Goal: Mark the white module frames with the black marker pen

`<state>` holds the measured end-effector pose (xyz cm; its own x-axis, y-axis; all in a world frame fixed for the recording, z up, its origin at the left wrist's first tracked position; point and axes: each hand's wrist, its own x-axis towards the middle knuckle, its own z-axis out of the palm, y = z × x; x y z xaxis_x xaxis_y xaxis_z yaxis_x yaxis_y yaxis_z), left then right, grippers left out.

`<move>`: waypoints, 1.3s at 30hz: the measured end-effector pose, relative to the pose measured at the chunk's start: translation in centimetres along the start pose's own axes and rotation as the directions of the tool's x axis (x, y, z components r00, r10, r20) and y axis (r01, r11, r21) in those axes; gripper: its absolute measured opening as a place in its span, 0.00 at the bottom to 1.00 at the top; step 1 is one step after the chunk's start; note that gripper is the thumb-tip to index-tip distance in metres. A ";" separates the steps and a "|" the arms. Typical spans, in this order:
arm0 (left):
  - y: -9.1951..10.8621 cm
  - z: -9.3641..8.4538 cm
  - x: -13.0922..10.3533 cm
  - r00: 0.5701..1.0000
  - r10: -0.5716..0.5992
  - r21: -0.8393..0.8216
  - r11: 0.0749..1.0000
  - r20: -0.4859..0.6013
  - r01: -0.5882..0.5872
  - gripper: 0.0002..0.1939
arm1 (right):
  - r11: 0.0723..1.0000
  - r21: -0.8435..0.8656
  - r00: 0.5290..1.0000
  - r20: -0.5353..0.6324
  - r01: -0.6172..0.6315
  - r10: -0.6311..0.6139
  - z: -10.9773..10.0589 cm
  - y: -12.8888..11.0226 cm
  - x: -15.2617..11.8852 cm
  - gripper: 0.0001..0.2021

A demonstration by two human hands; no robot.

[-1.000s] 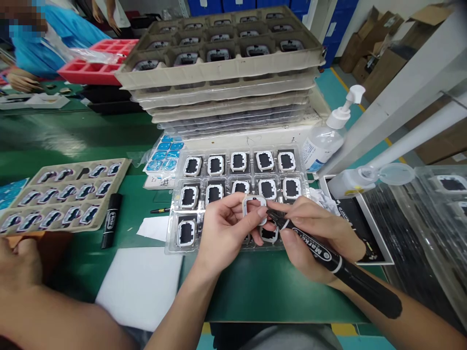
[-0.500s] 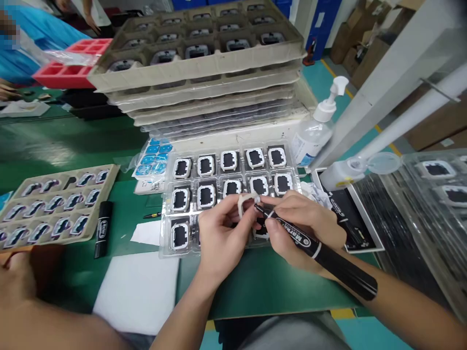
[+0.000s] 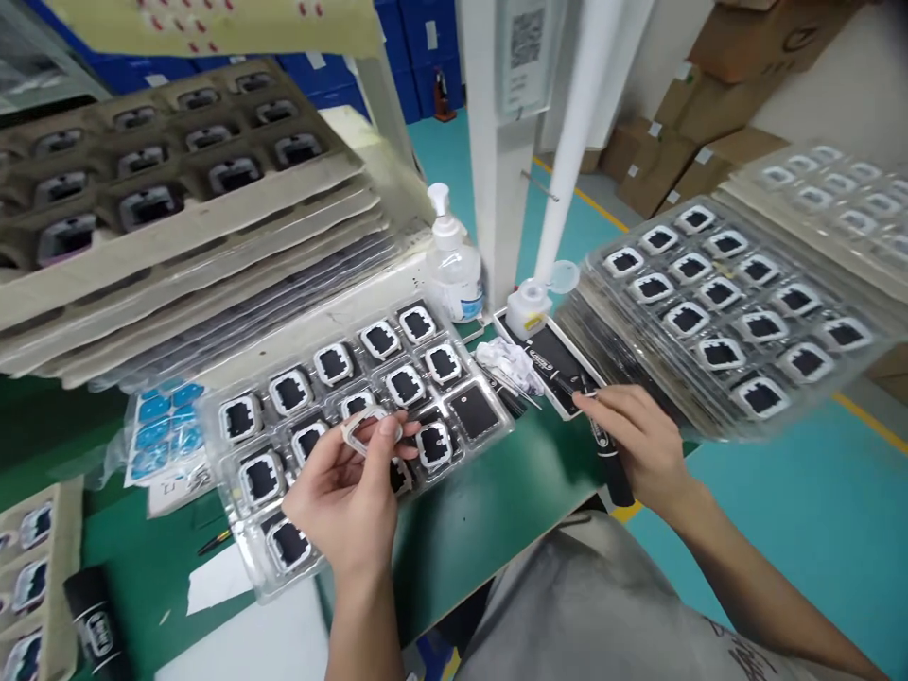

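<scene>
My left hand point(image 3: 355, 482) pinches a small white frame point(image 3: 367, 430) above a clear tray point(image 3: 237, 558). The tray holds rows of white frames around black inserts, and one compartment point(image 3: 473, 411) at its right end has no white frame. My right hand point(image 3: 638, 445) grips a black marker point(image 3: 611, 463) over the right edge of the bench, beside a small white-edged box point(image 3: 567, 402). The marker points up toward the box, where another black marker point(image 3: 546, 355) lies.
Stacked trays point(image 3: 284, 218) rise at the back left. A pump bottle point(image 3: 454, 274) and a flip-top bottle point(image 3: 529, 307) stand behind the box. More stacked trays point(image 3: 738, 312) are at the right. A capped marker point(image 3: 96, 624) lies at the lower left.
The view has swung right. My right hand has moved the marker away from the white frame, out to the small box. My left hand still holds the frame over the tray.
</scene>
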<state>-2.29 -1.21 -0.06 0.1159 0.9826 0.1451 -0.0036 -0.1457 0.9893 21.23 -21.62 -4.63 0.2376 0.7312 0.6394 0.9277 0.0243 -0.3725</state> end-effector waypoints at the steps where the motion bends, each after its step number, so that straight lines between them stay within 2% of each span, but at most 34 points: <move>1: 0.0 0.0 0.0 1.000 -0.002 0.010 1.000 0.001 0.002 0.11 | 1.000 0.005 0.998 0.056 -0.024 0.024 -0.6 0.1 -1.1 0.30; 3: -0.1 0.1 -0.1 1.000 -0.005 0.023 1.000 0.003 0.005 0.12 | 0.995 0.058 0.989 0.125 -0.086 0.078 -1.4 -0.1 -2.2 0.31; 5: -0.2 0.1 -0.1 1.000 -0.004 0.028 1.000 0.008 0.004 0.13 | 0.978 0.137 0.982 0.119 -0.161 0.145 -1.5 -0.6 -1.9 0.28; 9: -0.3 0.1 -0.1 1.000 -0.002 0.028 1.000 0.019 0.002 0.13 | 0.943 0.223 0.969 0.069 -0.248 0.239 -0.4 -1.5 1.3 0.15; 14: -0.4 0.0 0.0 1.000 0.012 0.054 0.998 0.000 -0.012 0.13 | 0.901 0.272 0.941 0.100 -0.339 0.324 0.5 -1.0 4.8 0.10; 16: -0.4 -0.1 0.1 1.000 0.025 0.066 0.998 -0.008 -0.025 0.13 | 0.840 0.371 0.915 0.082 -0.396 0.395 0.7 -0.7 5.5 0.16; 19: 0.1 -0.2 -0.3 0.999 0.040 0.051 0.998 0.021 -0.041 0.12 | 0.642 0.618 0.862 0.120 -0.453 0.492 1.2 -1.1 6.1 0.19; 21: 0.6 0.2 -1.3 0.996 0.049 0.032 0.998 0.070 -0.052 0.10 | 0.529 0.720 0.847 0.155 -0.449 0.509 1.8 -2.0 6.1 0.17; 24: 1.2 1.6 -4.2 0.994 0.063 0.002 0.998 0.091 -0.063 0.08 | 0.459 0.770 0.844 0.185 -0.443 0.503 2.5 -4.7 5.4 0.16; 26: 1.1 2.7 -6.6 0.997 0.017 -0.006 1.000 0.072 -0.017 0.09 | 0.420 0.786 0.841 0.223 -0.454 0.492 2.9 -7.0 4.5 0.15; 28: 0.4 3.4 -8.8 0.995 -0.079 0.038 0.996 0.066 0.076 0.11 | 0.394 0.791 0.840 0.258 -0.467 0.478 3.3 -9.2 3.6 0.14; 31: -0.8 3.4 -10.9 0.965 -0.243 0.072 0.969 0.095 0.237 0.16 | 0.432 0.783 0.873 0.277 -0.447 0.401 3.6 -11.0 2.5 0.13; 32: -1.1 3.1 -11.2 0.950 -0.295 0.058 0.955 0.107 0.290 0.16 | 0.473 0.774 0.895 0.271 -0.422 0.356 3.6 -10.9 2.3 0.12; 33: -1.3 2.8 -11.4 0.934 -0.342 0.033 0.940 0.109 0.340 0.16 | 0.551 0.742 0.920 0.246 -0.382 0.307 3.5 -10.5 2.1 0.11; 35: -1.4 2.0 -11.2 0.907 -0.411 -0.022 0.910 0.094 0.415 0.15 | 0.763 0.582 0.959 0.164 -0.282 0.229 3.1 -8.7 2.0 0.07; 36: -1.4 1.6 -11.0 0.902 -0.426 -0.051 0.901 0.076 0.430 0.15 | 0.864 0.444 0.971 0.110 -0.237 0.210 2.7 -7.4 2.1 0.06; 37: -1.4 1.3 -10.8 0.899 -0.433 -0.077 0.896 0.060 0.437 0.14 | 0.922 0.310 0.972 0.059 -0.234 0.227 2.4 -6.0 2.2 0.06; 39: -1.4 0.7 -10.4 0.906 -0.423 -0.116 0.899 0.028 0.423 0.15 | 0.948 0.132 0.957 0.018 -0.291 0.291 2.0 -3.4 2.8 0.08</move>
<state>-2.84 -11.30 -2.95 0.1340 0.9485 -0.2871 -0.0693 0.2980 0.9520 18.16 -18.28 -2.89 0.4921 0.7188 0.4911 0.7719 -0.0995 -0.6279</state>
